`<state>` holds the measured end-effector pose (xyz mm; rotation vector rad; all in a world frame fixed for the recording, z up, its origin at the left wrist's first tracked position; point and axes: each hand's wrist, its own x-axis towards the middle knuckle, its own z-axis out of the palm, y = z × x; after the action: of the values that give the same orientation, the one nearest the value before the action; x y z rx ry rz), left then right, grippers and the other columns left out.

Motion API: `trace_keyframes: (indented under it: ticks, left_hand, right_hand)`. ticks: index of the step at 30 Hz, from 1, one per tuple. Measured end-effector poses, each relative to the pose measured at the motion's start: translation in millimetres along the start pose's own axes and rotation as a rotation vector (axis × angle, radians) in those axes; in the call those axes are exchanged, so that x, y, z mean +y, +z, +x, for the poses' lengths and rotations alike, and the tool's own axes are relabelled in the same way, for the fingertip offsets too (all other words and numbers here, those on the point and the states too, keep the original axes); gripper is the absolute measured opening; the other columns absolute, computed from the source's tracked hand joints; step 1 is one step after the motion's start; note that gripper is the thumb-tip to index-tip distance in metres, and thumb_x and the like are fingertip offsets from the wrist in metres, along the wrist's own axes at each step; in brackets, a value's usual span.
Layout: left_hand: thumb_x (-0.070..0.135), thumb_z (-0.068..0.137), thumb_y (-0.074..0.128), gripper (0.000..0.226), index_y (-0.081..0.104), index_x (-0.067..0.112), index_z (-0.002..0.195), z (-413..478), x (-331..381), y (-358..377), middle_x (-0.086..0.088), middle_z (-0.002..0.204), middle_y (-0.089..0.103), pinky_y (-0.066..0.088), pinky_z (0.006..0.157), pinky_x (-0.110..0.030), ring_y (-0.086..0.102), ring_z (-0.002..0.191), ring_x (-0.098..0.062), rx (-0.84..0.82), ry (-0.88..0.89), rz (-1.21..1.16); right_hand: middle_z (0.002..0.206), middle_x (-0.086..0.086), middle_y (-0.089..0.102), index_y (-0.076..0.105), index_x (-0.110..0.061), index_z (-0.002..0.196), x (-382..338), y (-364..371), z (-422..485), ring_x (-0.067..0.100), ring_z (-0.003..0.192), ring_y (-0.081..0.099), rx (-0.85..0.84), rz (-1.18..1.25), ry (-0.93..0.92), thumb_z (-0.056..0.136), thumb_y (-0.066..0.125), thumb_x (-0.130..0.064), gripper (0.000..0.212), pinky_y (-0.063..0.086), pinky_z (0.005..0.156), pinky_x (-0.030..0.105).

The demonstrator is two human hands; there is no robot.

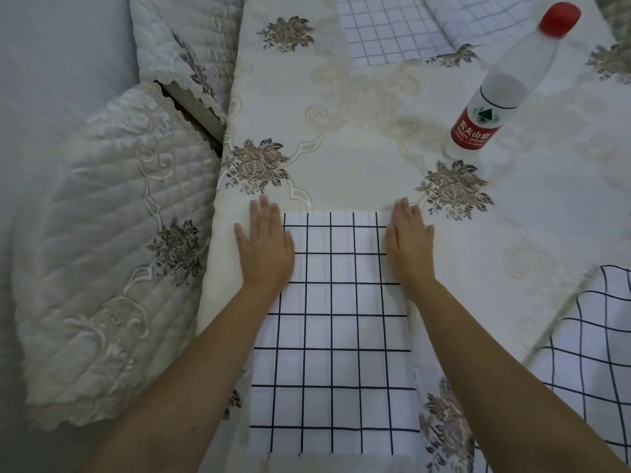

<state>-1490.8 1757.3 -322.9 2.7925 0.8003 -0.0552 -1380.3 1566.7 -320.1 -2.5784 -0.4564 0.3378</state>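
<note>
A folded white cloth with a dark grid pattern (333, 322) lies flat on a cream embroidered cover (358, 155) in front of me. My left hand (264, 247) rests flat on the cloth's far left corner, fingers straight. At the far right corner, my right hand (409, 244) lies flat in the same way. Neither hand grips anything.
A clear water bottle (495, 97) with a red cap and red label stands at the right rear. More grid-patterned fabric lies at the back (392, 29) and at the right (601, 370). A quilted cushion (112, 250) sits to the left, past a gap.
</note>
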Motion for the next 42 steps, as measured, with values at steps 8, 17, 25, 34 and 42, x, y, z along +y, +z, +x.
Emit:
trace_keyframes:
  ticks: [8, 17, 25, 34, 42]
  left_hand:
    - [0.027, 0.097, 0.034, 0.059, 0.008, 0.018, 0.149, -6.8, 49.4, 24.4, 0.004, 0.158, 0.003, -0.001, 0.117, -0.044, -0.003, 0.146, -0.012, -0.152, 0.274, -0.041]
    - [0.032, 0.099, 0.021, 0.056, 0.000, 0.017, 0.149, -2.6, -9.0, 10.7, 0.002, 0.158, -0.007, 0.000, 0.115, -0.048, -0.007, 0.145, -0.014, -0.068, -0.034, -0.025]
    - [0.016, 0.092, 0.024, 0.052, 0.032, 0.000, 0.141, -28.5, -32.4, 3.0, -0.020, 0.153, 0.021, 0.007, 0.114, -0.052, 0.014, 0.144, -0.032, 0.060, -0.087, -0.119]
    - [0.037, 0.088, 0.003, 0.067, 0.014, 0.011, 0.148, -50.6, 21.5, 23.3, -0.003, 0.157, 0.007, 0.010, 0.115, -0.048, 0.005, 0.145, -0.018, -0.110, 0.197, -0.004]
    - [0.040, 0.086, 0.003, 0.069, 0.013, 0.013, 0.148, -74.8, -47.4, 11.8, -0.002, 0.157, 0.009, 0.010, 0.113, -0.053, 0.009, 0.145, -0.018, -0.062, 0.001, -0.008]
  right_hand:
    - [0.156, -0.003, 0.018, 0.021, -0.019, 0.147, -48.1, 43.0, -19.3, 0.016, 0.145, 0.010, -0.114, -0.081, -0.256, 0.090, 0.009, -0.031, 0.059, 0.005, 0.116, 0.041]
    - [0.156, -0.011, -0.008, -0.002, -0.027, 0.148, 23.3, 3.6, -7.2, 0.016, 0.145, -0.008, -0.054, -0.316, -0.061, 0.092, 0.007, -0.037, 0.057, -0.002, 0.115, 0.046]
    - [0.147, 0.015, 0.035, 0.037, -0.003, 0.139, 6.6, -0.3, -20.0, 0.032, 0.139, 0.026, 0.119, -0.018, 0.050, 0.094, 0.018, -0.029, 0.055, 0.017, 0.111, 0.051]
    - [0.148, 0.001, 0.038, 0.040, -0.015, 0.140, -33.1, 47.9, -67.1, 0.027, 0.137, 0.034, -0.098, -0.279, -0.291, 0.092, 0.027, -0.032, 0.052, 0.028, 0.106, 0.053]
    - [0.157, -0.007, -0.003, 0.003, -0.022, 0.149, 25.1, 13.1, -66.8, 0.017, 0.145, -0.004, -0.074, -0.315, -0.053, 0.081, -0.007, -0.044, 0.072, 0.001, 0.116, 0.046]
